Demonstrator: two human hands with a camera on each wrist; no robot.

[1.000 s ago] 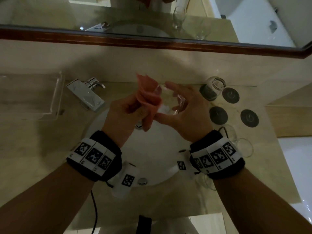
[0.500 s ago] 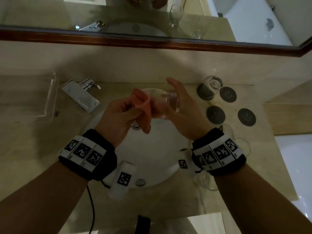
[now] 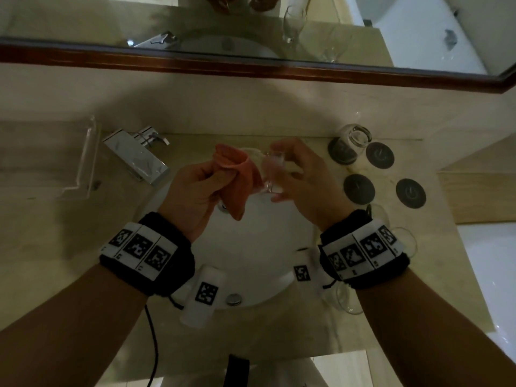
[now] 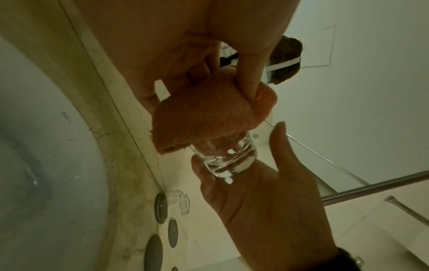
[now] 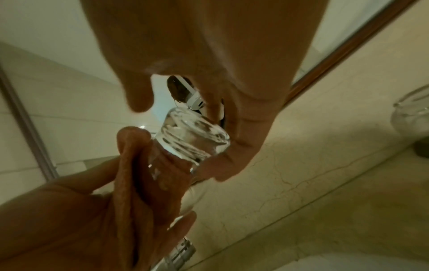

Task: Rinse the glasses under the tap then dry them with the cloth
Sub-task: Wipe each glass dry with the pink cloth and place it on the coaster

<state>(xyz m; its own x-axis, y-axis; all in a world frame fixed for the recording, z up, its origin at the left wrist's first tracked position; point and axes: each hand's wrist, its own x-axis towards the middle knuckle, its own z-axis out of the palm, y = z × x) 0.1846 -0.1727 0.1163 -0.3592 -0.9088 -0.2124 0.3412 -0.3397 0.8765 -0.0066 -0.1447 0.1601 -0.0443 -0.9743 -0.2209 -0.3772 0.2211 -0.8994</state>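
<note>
Above the white basin [image 3: 251,247] my left hand [image 3: 195,191] grips an orange cloth [image 3: 237,174] and pushes it into the mouth of a clear tumbler [image 3: 272,171]. My right hand [image 3: 301,177] holds that tumbler by its thick base, fingers curled round it. The left wrist view shows the cloth [image 4: 199,121] stuffed into the glass [image 4: 227,157], with the right hand [image 4: 255,192] cupping the bottom. The right wrist view shows the glass base [image 5: 195,135] between my fingers and the cloth [image 5: 144,165] in the left hand. The chrome tap [image 3: 136,157] stands at the left of the basin.
An upturned glass [image 3: 351,143] sits on a dark coaster at the back right, beside three bare coasters [image 3: 410,192]. Stemmed glasses [image 3: 402,241] stand behind my right wrist. A clear acrylic tray [image 3: 78,160] lies left of the tap. A framed mirror [image 3: 251,62] runs along the wall.
The cloth has gone from standing above the glass to being bunched into its mouth. Both hands have shifted slightly and the tumbler has turned in my right hand.
</note>
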